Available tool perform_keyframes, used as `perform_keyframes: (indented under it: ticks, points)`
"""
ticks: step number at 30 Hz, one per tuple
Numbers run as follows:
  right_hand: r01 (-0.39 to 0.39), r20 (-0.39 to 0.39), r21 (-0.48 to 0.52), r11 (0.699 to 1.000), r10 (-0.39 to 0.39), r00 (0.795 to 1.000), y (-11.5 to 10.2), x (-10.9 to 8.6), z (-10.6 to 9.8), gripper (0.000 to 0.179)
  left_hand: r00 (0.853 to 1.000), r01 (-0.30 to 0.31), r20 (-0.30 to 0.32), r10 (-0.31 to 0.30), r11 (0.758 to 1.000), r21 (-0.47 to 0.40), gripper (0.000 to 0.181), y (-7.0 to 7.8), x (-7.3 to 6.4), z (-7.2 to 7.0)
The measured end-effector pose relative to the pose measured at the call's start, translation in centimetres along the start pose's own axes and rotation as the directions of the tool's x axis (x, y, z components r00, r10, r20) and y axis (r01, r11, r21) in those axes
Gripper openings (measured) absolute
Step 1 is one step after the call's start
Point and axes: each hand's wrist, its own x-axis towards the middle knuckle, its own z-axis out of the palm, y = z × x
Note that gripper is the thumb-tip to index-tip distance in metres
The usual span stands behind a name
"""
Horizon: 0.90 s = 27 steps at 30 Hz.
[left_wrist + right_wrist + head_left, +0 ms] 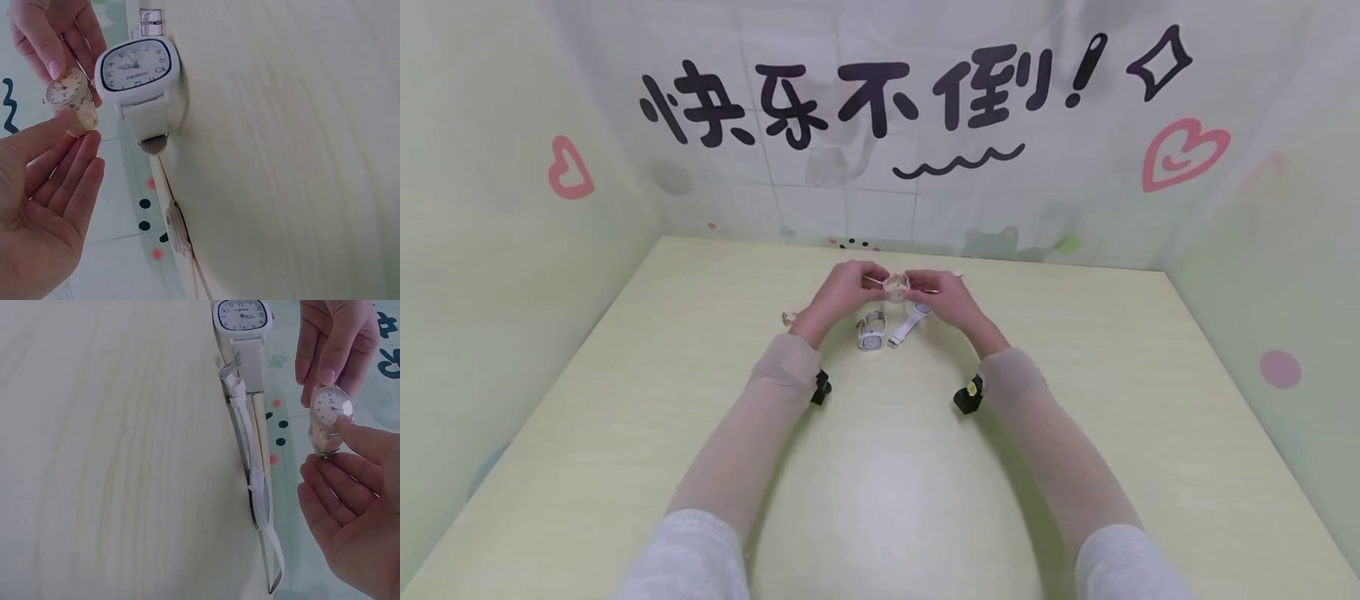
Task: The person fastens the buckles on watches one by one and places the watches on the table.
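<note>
Between both hands, a small round-faced wristwatch (897, 287) with a pale beige strap is held above the table, its strap bent into a loop. My left hand (846, 292) pinches one side of it with thumb and fingertips. From the opposite side my right hand (946, 296) pinches it too; in the right wrist view its thumb lies on the dial's edge. Just nearer to me, a white watch with a rounded-square face (134, 67) sits on the table. Beside it lies a slim white-strapped watch (259, 494), stretched out, partly behind the right hand in the head view.
Another pale watch (788, 317) lies left of the left wrist, mostly covered by it. The pale table (887, 500) ends at a printed back curtain (880, 200), with side curtains left and right. Black wrist cameras (968, 396) hang below the sleeves.
</note>
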Motion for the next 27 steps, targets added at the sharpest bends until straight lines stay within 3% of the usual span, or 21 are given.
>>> perform_keyframes:
  ticks: [10,20,27]
  points:
    - [0.007,0.01,-0.084,0.996,-0.006,1.0,0.4,0.4,0.8,0.047,0.999,0.028,0.015,-0.029,0.998,0.061,0.04,-1.2,0.4,0.6]
    - [-0.002,0.032,-0.217,0.976,0.009,0.999,0.7,0.7,1.0,0.047,0.997,0.064,0.027,-0.068,0.989,0.131,0.039,-1.3,0.7,1.2]
    - [-0.007,0.066,-0.277,0.961,0.026,0.997,0.9,0.9,0.6,0.048,0.995,0.051,0.075,-0.067,0.979,0.196,0.036,-1.0,1.1,1.4]
